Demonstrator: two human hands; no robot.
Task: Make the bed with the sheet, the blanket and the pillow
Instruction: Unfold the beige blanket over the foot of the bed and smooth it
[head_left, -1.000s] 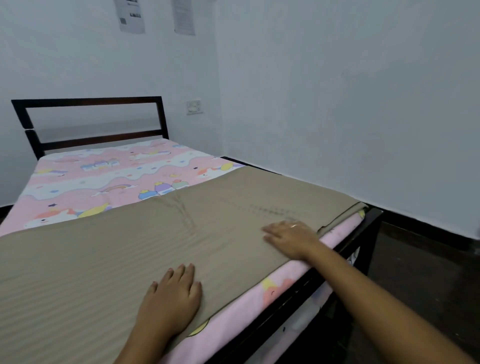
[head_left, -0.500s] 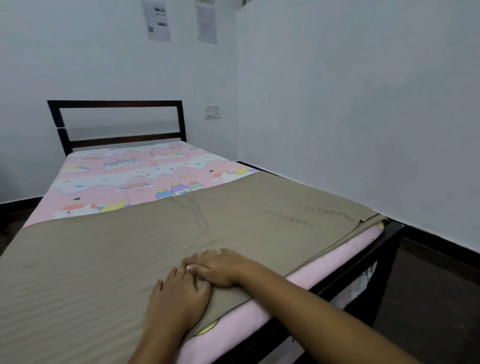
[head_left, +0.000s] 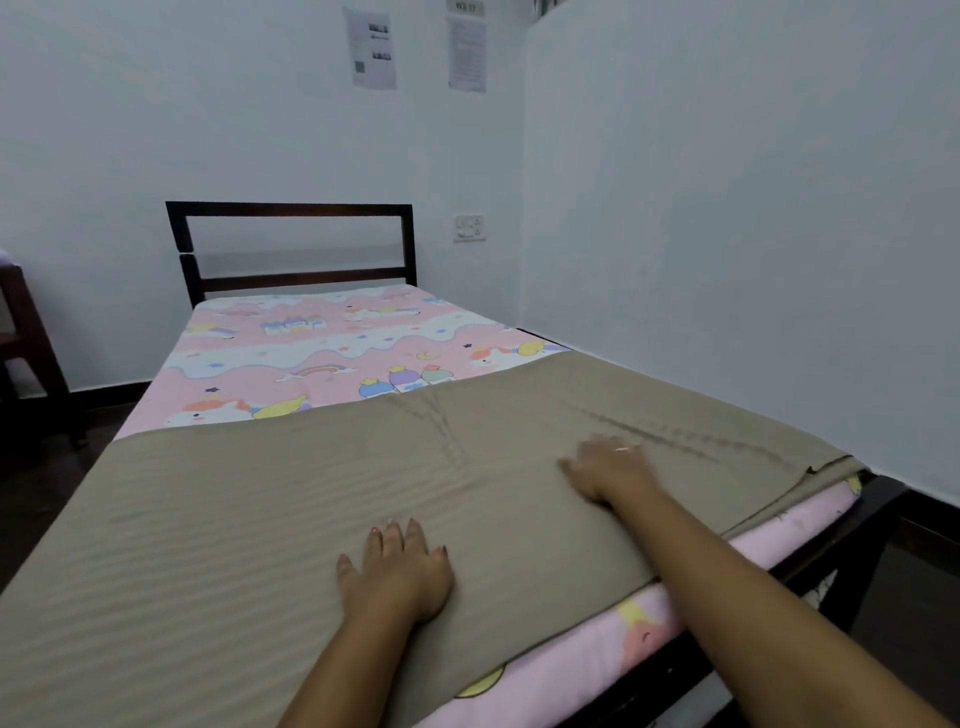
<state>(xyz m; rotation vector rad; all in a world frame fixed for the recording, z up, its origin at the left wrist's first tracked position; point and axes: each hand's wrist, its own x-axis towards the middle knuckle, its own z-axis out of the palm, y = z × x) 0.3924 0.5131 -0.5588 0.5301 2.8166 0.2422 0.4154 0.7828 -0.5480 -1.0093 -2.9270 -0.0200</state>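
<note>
A tan striped blanket (head_left: 249, 525) covers the near two thirds of the bed. Beyond it the pink cartoon-print sheet (head_left: 322, 348) lies bare up to the dark headboard (head_left: 291, 244). My left hand (head_left: 397, 571) rests flat on the blanket near the foot edge, fingers straight. My right hand (head_left: 608, 467) lies flat on the blanket farther up and to the right, blurred by motion, next to a line of small creases. No pillow is in view.
A white wall (head_left: 727, 234) runs close along the bed's right side. The dark bed frame (head_left: 852, 530) shows at the foot corner. A dark wooden piece of furniture (head_left: 26, 338) stands at the far left. Dark floor lies on both sides.
My right hand slid left across the blanket to touch my left hand, then moved back out to the right and farther up. My left hand stayed put. The view tilted up.
</note>
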